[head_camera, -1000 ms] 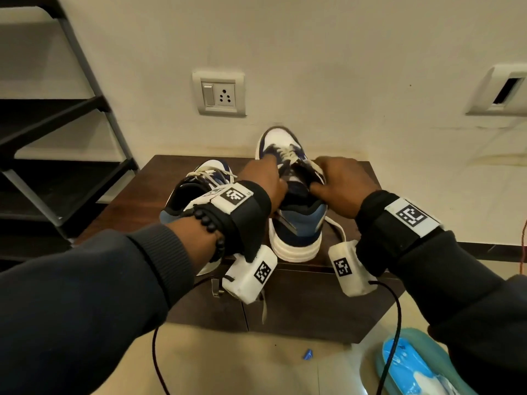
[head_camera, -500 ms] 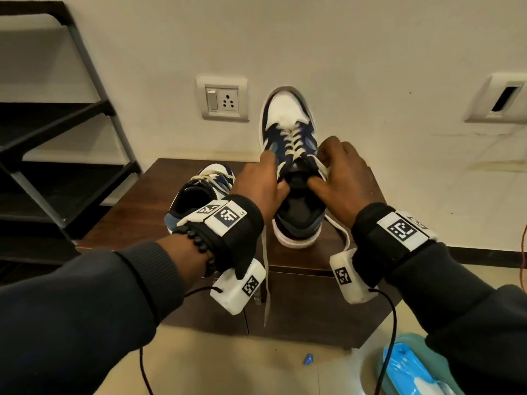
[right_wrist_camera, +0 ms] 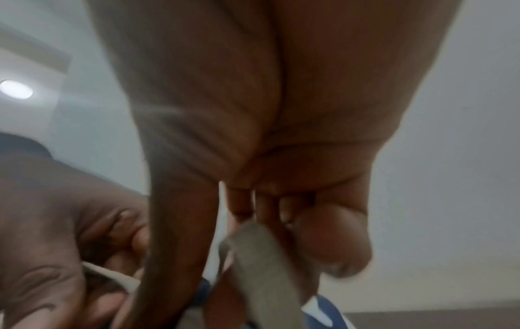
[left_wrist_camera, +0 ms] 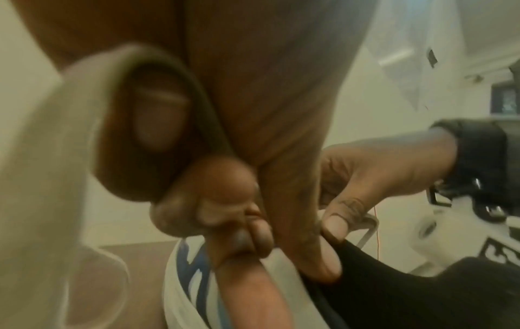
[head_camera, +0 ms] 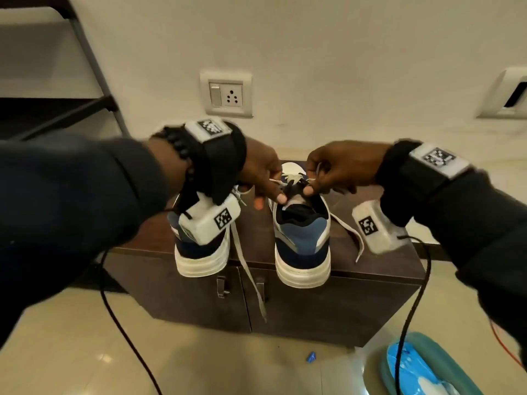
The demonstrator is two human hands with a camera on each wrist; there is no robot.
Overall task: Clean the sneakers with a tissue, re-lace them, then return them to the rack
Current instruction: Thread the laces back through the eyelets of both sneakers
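Observation:
Two blue, navy and white sneakers stand heel-toward-me on a dark wooden cabinet [head_camera: 370, 252]. The left sneaker [head_camera: 199, 249] is partly hidden by my left wrist camera. Over the tongue of the right sneaker [head_camera: 302, 246] both hands work its white lace. My left hand [head_camera: 271, 192] pinches one lace strand, whose loose end [head_camera: 248, 269] hangs down past the cabinet front. My right hand [head_camera: 313, 183] pinches the other strand, whose end [head_camera: 350, 232] trails to the right across the cabinet top. In the right wrist view the lace [right_wrist_camera: 264, 267] runs out from between thumb and fingers.
A black shoe rack [head_camera: 57, 112] stands at the left against the wall. A wall socket [head_camera: 226, 94] sits above the cabinet. On the tiled floor lie a teal and blue item [head_camera: 413, 366] at bottom right, a small blue scrap [head_camera: 310, 357] and black cables.
The right sneaker, held tilted toe-up before, now stands flat on the cabinet. Both hands have left its collar and risen, each pinching a lace strand.

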